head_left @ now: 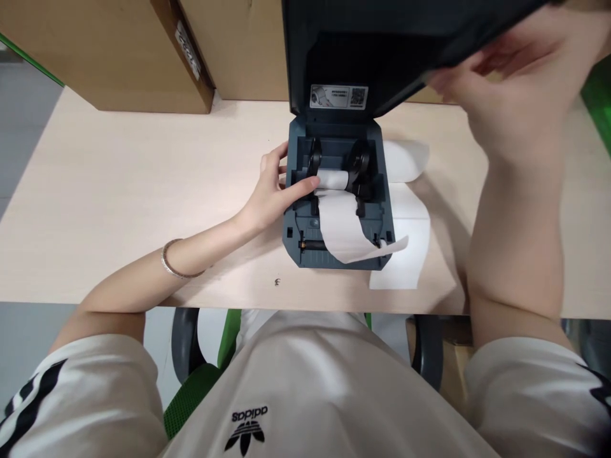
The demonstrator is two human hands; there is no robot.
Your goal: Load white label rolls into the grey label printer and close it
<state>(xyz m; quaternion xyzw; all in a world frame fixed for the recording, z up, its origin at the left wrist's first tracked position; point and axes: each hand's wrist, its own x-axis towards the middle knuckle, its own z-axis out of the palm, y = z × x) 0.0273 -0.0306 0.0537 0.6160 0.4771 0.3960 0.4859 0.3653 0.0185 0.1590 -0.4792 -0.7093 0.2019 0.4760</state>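
A dark blue-grey label printer (296,238) sits on the table with its lid (382,63) raised. Inside, a small white paper roll (333,180) lies between two black round holders. A loose paper strip (344,229) runs from it over the roller and past the front right corner. My left hand (277,191) grips the printer's left wall, fingers outside and thumb reaching in to the roll's left end. High at the right, my right hand (510,95), slightly blurred, is closed on the lid's edge; some of its fingers are hidden.
White paper sheets (405,242) lie right of the printer, partly under it. Cardboard boxes (109,57) stand along the back of the table (119,191). The table's front edge is close to my body, and a chair armrest (185,343) shows below it.
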